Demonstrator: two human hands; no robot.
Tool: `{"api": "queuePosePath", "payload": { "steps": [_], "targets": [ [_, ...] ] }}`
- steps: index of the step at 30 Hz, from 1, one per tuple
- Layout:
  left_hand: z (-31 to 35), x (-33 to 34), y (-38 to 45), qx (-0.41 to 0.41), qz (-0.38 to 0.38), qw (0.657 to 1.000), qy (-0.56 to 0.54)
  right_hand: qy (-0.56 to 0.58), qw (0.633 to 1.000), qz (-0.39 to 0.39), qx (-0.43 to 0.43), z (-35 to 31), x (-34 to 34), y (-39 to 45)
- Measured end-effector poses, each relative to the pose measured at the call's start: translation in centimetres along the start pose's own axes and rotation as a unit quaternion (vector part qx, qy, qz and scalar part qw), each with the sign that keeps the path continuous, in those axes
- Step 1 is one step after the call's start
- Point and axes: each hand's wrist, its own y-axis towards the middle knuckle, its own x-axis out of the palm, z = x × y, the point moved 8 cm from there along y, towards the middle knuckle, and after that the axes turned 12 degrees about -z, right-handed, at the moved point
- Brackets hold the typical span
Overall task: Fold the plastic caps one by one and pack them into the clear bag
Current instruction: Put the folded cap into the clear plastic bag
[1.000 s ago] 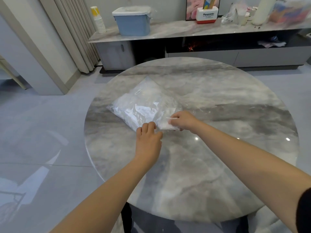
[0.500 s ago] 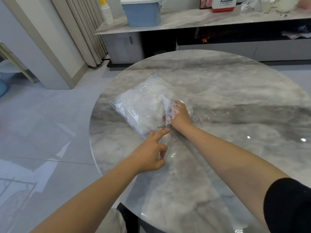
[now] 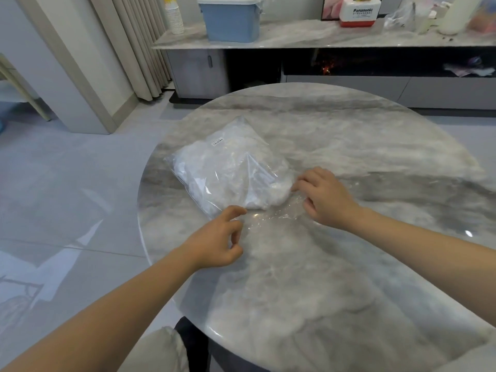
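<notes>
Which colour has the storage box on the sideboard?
Light blue with a white lid: the box, best seen in the head view.

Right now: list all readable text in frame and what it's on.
"Panasonic": on the white-and-red box on the sideboard. The smaller line under it is too blurred to read.
Small white sticker on the clear bag: printed, but too small to read.
Nothing else legible.
</notes>
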Motion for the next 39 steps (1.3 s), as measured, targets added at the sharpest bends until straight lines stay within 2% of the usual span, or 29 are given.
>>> {"api": "queuePosePath", "payload": {
  "steps": [3, 7, 8, 12, 18, 21, 26, 29, 33, 37, 39],
  "targets": [
    [-0.9, -0.4, -0.9, 0.003, -0.012, 1.000, 0.025, -0.012, 1.000, 0.003, 0.012, 1.3, -0.5, 0.0],
    [-2.6, -0.2, -1.5, -0.001, -0.051, 0.998, 0.044, 0.054, 0.996, -0.065, 0.029, 2.0, 1.5, 0.9],
    [-2.8, -0.2, -1.5, -0.002, -0.054, 0.998, 0.042, 0.057, 0.996, -0.062, 0.035, 2.0, 1.9, 1.3],
    [-2.7, -0.2, -1.3, 0.001, -0.056, 0.998, 0.030, 0.063, 0.997, 0.028, 0.030, 2.2, 1.8, 1.6],
    [-3.4, -0.2, -2.9, 0.013, -0.067, 0.995, 0.070, 0.003, 1.000, 0.004, -0.009, 2.6, 2.6, 0.3],
    [-4.2, -1.1, -3.2, -0.012, -0.043, 0.998, 0.054, -0.030, 0.998, 0.002, -0.048, 2.5, 2.5, -0.9],
    [-4.8, -1.2, -3.9, -0.025, -0.046, 0.998, 0.043, -0.080, 0.992, -0.050, -0.086, 1.6, 4.1, -2.6],
    [-5.3, -1.5, -3.9, -0.043, 0.001, 0.999, -0.028, -0.078, 0.991, -0.063, -0.088, 1.9, 4.6, -2.9],
    [-6.0, -2.1, -3.9, -0.092, 0.048, 0.984, -0.147, 0.019, 0.988, -0.138, -0.070, 2.6, 5.6, -3.9],
    [-6.3, -2.3, -4.0, -0.099, 0.060, 0.969, -0.218, 0.127, 0.959, -0.254, -0.001, 3.8, 5.7, -4.9],
    [-6.2, -2.4, -4.1, -0.101, 0.063, 0.965, -0.234, 0.158, 0.950, -0.268, 0.013, 3.7, 5.6, -4.8]
  ]
}}
